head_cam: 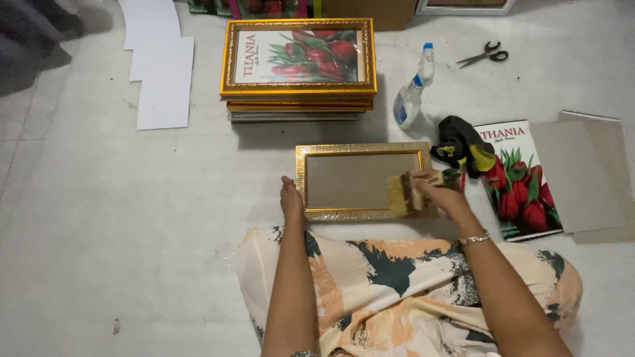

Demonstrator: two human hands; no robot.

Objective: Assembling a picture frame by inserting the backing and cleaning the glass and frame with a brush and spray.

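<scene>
Frame brushed on the floor

Frame (362, 180) lies flat on the floor (132, 211) before the knees. Left hand (290, 198) steadies its left edge, fingers released. Right hand (442, 192) fingers grasp a brush (405, 194) on its right corner. Beyond: cloth (463, 147), spray bottle (411, 92), stacked frames (297, 66), scissors (484, 55).

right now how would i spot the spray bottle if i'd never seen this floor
Start at the stack of gold frames at the top of the floor. Just right of it lies the spray bottle, between the stack and the scissors. It is the only clear plastic thing, with a blue-and-white nozzle.
</scene>
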